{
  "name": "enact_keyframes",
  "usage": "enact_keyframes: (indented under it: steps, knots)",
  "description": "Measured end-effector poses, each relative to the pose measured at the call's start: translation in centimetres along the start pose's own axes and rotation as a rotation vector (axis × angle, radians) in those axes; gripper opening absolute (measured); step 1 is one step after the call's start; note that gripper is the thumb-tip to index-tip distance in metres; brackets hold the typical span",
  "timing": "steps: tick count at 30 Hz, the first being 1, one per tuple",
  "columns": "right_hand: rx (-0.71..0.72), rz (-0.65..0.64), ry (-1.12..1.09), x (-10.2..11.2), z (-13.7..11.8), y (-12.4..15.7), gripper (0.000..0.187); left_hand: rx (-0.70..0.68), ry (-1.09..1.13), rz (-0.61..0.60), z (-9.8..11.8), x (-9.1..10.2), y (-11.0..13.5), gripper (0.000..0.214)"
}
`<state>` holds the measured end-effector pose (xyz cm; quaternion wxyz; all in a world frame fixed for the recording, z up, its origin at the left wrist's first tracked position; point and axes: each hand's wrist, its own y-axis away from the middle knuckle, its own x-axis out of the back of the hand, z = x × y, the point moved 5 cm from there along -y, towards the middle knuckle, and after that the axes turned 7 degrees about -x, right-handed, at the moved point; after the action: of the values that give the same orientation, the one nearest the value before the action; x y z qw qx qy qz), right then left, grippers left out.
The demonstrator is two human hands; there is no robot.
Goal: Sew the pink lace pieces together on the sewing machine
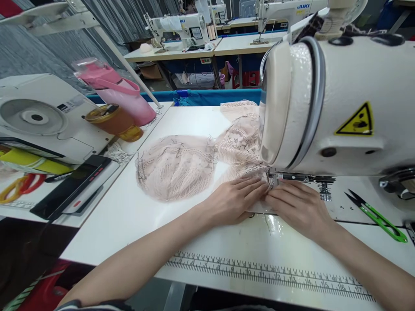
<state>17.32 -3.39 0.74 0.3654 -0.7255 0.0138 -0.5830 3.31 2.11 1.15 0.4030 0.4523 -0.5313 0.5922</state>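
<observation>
At 4 o'clock, the left hand (pixel 238 198) and right hand (pixel 298 205) hide part of the lace (pixel 178 168). The frame cuts off the sewing machine (pixel 346 99) at 3 o'clock and a white machine (pixel 79 138) at 9 o'clock.

Pink bottle (pixel 128 101), amber cup (pixel 115 124) (alongside)

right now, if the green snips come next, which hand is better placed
The right hand, probably: it is nearer the green snips, which lie on its outer side. The left hand rests on the lace and would likely have to reach past the other.
</observation>
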Motion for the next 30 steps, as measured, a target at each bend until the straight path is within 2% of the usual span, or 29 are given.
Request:
enact_keyframes:
  steps: [6,19,26,30]
  knots:
    - [0.043,0.007,0.011,0.0,-0.3,-0.1,0.029,-0.013,-0.030,-0.024,-0.1,-0.4,0.5,0.044]
    - [0.049,-0.012,0.013,-0.7,0.3,0.3,0.024,-0.002,-0.114,-0.021,0.3,-0.3,0.2,0.046]
    - [0.034,0.018,0.027,0.0,0.5,0.3,0.026,0.062,-0.171,0.010,1.3,-0.5,-0.2,0.046]
    - [0.004,0.033,0.085,0.5,0.5,0.0,0.021,0.086,-0.209,0.007,1.8,-0.7,-0.4,0.047]
